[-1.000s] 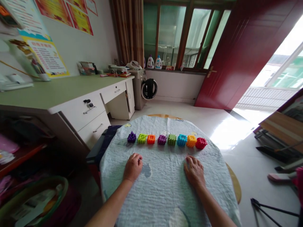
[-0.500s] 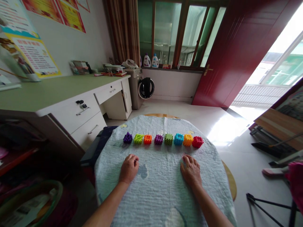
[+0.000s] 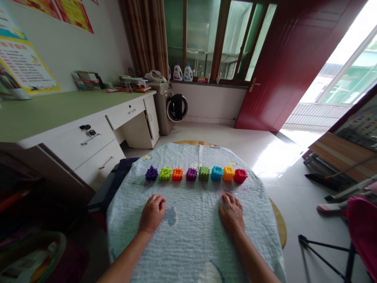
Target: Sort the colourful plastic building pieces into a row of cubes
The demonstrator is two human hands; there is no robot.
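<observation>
Several bumpy cubes stand in a row across the cloth-covered table (image 3: 188, 220): dark purple (image 3: 151, 173), lime (image 3: 165, 174), orange (image 3: 177, 174), purple (image 3: 191, 174), green (image 3: 204, 173), light blue (image 3: 216, 173), yellow (image 3: 228, 173) and red (image 3: 240, 176). My left hand (image 3: 152, 213) rests on the cloth below the left cubes, its fingers curled closed; whether they hold anything is hidden. On the right, my right hand (image 3: 232, 211) lies palm down with fingers spread, below the light blue and yellow cubes. Neither hand touches a cube.
A green-topped desk (image 3: 73, 106) runs along the left wall, with a washing machine (image 3: 163, 106) beyond it. Dark boxes (image 3: 112, 188) sit by the table's left edge. On the right floor are a black stand (image 3: 326, 245) and a pink item (image 3: 363, 232).
The whole view has shifted, so the table, cubes and hands appear slightly further left. Both hands keep their poses, and the cubes stay in the same row.
</observation>
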